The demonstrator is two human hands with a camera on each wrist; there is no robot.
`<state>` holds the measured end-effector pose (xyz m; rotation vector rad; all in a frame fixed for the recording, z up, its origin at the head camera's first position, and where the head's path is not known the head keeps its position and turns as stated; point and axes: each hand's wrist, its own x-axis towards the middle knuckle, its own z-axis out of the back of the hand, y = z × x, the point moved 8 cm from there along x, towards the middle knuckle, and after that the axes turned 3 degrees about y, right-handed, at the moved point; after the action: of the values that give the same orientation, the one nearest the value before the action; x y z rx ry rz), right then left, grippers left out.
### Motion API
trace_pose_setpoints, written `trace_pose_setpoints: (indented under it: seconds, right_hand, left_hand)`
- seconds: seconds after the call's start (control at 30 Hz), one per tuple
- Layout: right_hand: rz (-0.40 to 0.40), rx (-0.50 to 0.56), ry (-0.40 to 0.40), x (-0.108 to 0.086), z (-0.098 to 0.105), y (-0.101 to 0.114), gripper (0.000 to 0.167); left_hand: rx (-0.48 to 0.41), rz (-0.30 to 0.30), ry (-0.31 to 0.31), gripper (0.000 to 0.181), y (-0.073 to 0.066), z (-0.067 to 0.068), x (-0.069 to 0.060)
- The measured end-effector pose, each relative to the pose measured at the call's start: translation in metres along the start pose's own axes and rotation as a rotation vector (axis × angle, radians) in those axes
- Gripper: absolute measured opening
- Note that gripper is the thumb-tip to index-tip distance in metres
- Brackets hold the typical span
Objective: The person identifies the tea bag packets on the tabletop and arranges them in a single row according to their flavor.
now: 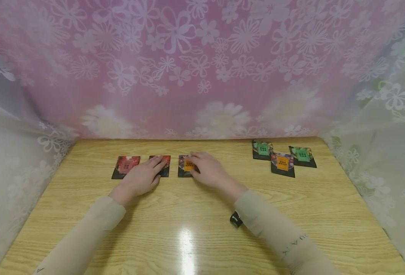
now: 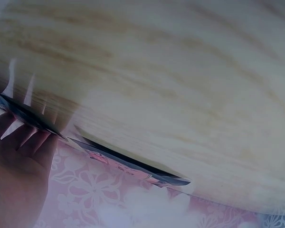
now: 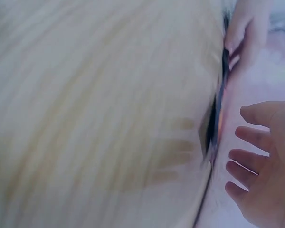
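My left hand [image 1: 143, 176] rests with extended fingers on a red-and-black packet [image 1: 165, 170], covering much of it. In the left wrist view, the fingers [image 2: 40, 142] touch that packet's printed face. A second red packet [image 1: 126, 166] lies just to the left, partly behind the hand. My right hand [image 1: 207, 169] is over the right side of an orange-labelled packet [image 1: 186, 163]. The right wrist view shows its fingers [image 3: 249, 137] spread and loose, apart from the packet [image 3: 213, 124]; nothing is held in them.
On the right of the wooden table [image 1: 154, 236] lie two green-labelled packets, one at the back [image 1: 262, 149] and another farther right [image 1: 303, 156], with an orange-labelled packet [image 1: 283, 164] between them. A small black object [image 1: 236, 219] sits beside the right sleeve. A flowered pink curtain [image 1: 202, 76] hangs behind.
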<state>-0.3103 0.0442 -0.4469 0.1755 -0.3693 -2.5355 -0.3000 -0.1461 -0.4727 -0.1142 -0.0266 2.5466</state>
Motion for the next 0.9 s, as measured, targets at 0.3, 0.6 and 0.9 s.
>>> trace_pose_setpoints:
  seconds: [0.3,0.6,0.9]
  right_hand:
    - [-0.06,0.059,-0.018,-0.035,0.025,-0.047,0.053]
    - [-0.115,0.109,-0.017,-0.076,0.04,-0.101,0.051]
    - [-0.183,0.105,-0.031,-0.117,0.055,-0.151,0.048]
  left_hand:
    - [-0.013,0.004,0.007,0.057,-0.002,0.004,-0.002]
    - [0.008,-0.004,0.012,0.057,-0.004,0.006,-0.002]
    - [0.015,-0.013,0.022,0.055,-0.007,0.006,-0.002]
